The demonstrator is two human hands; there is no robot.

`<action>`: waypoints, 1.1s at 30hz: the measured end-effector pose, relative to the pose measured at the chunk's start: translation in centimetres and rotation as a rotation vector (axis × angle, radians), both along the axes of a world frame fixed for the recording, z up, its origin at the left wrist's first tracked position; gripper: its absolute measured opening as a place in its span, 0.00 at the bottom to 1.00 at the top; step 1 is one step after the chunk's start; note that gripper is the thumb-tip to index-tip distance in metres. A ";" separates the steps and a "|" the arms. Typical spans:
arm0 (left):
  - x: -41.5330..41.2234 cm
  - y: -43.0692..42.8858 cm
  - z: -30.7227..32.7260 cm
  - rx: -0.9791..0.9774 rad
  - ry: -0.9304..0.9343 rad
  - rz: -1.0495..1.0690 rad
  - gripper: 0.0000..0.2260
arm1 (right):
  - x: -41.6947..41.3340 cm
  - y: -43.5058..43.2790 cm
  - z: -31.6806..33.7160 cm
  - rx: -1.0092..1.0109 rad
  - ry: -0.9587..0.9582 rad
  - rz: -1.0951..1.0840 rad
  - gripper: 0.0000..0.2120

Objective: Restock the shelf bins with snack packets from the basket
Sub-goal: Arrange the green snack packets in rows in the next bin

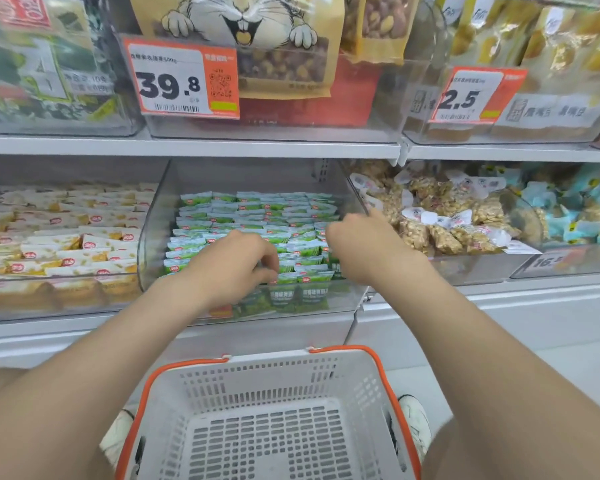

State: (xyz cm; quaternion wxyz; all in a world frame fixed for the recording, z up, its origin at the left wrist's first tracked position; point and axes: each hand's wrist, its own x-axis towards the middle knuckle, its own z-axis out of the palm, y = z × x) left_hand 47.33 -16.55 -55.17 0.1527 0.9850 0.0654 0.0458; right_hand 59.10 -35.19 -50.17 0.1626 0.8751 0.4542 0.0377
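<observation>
Fingers (270, 269) of the left hand (232, 268) were curled down, tips dug into the front row as if pinching a packet upright; the right hand (357, 247) showed only its back, fingers bent under, so whether it held anything could not be told. Around them, the shelf (187, 147) carried 3 clear bins on this level, and both hands worked inside the middle bin (153, 237). Below, between the arms, the basket (326, 368) showed a bare grey floor, so stocking looked nearly done. The green packets (257, 209) lay in neat overlapping rows from the back of the bin to the front. Finishing well probably meant squaring the last row: seating each packet label-forward, pressing lightly so the rows behind did not topple, and keeping them clear of the neighbouring bins.
</observation>
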 end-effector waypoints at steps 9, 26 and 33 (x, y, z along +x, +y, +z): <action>0.6 1.5 0.5 -0.002 0.079 -0.002 0.15 | 1.1 1.9 -1.2 -0.051 0.176 -0.027 0.17; 1.7 3.0 1.4 0.092 0.263 -0.038 0.28 | 3.0 3.1 -1.8 0.058 0.407 0.093 0.13; -0.6 4.4 3.3 0.195 0.327 0.098 0.13 | -0.4 4.9 -1.8 0.421 0.411 0.257 0.14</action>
